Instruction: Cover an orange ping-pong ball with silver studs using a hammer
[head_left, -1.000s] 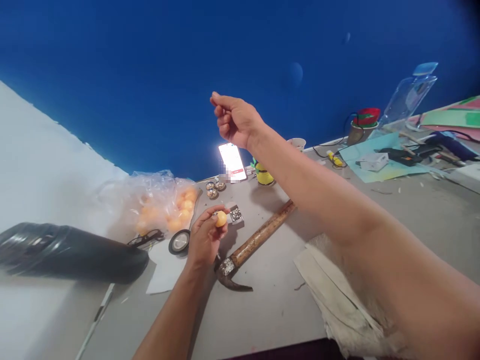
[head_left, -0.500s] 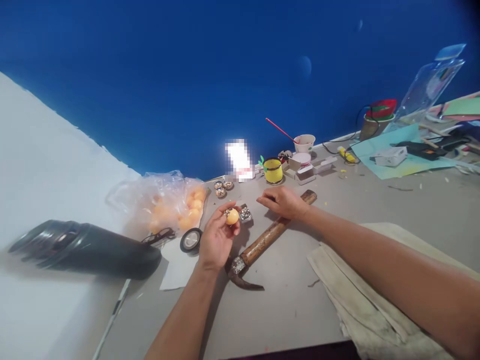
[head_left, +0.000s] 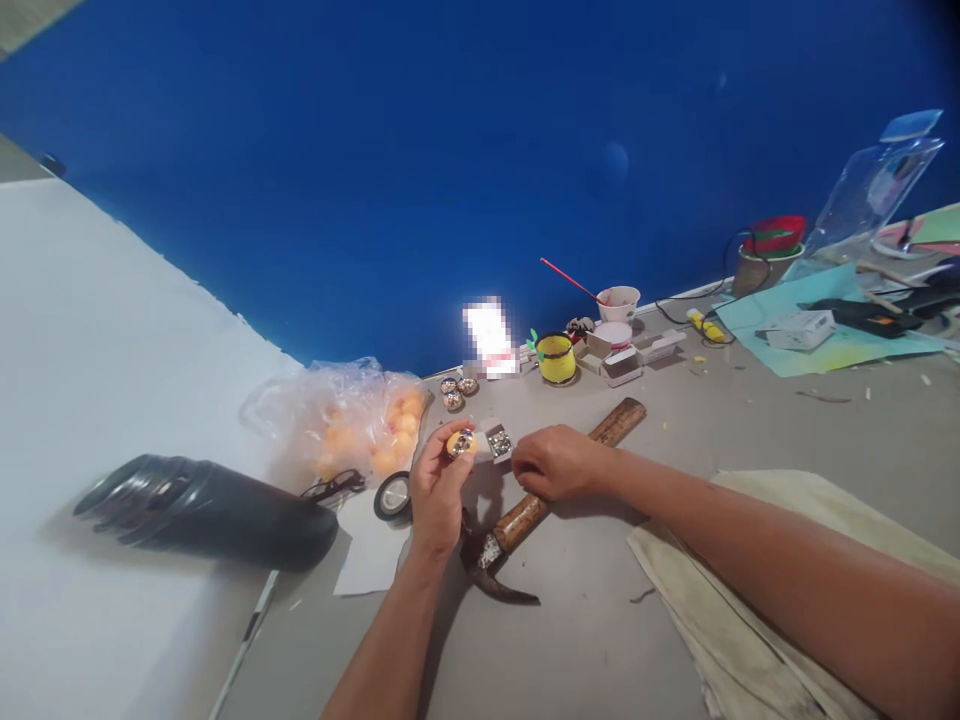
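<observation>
My left hand (head_left: pixel 437 490) pinches a small orange ball (head_left: pixel 459 443) with dark studs on it, held just above the grey table. Beside it lies a small open box of shiny metal bits (head_left: pixel 498 442). My right hand (head_left: pixel 559 463) rests closed over the wooden handle of a claw hammer (head_left: pixel 525 512), fingertips near the box; what it pinches is too small to make out. A clear plastic bag of orange balls (head_left: pixel 360 420) lies left of my left hand. Three studded balls (head_left: pixel 457 388) sit behind the box.
A black cylinder (head_left: pixel 210 510) lies at the left by a tape roll (head_left: pixel 394 497) and scissors (head_left: pixel 334 488). A yellow cup (head_left: pixel 556 358), white cup with red stick (head_left: pixel 619 302), lit phone (head_left: pixel 489 335) and cloth (head_left: pixel 780 590) are around. A blue wall stands behind.
My right hand came down from high in the air to the table and drew in over the hammer handle beside the box. My left hand turned the orange ball.
</observation>
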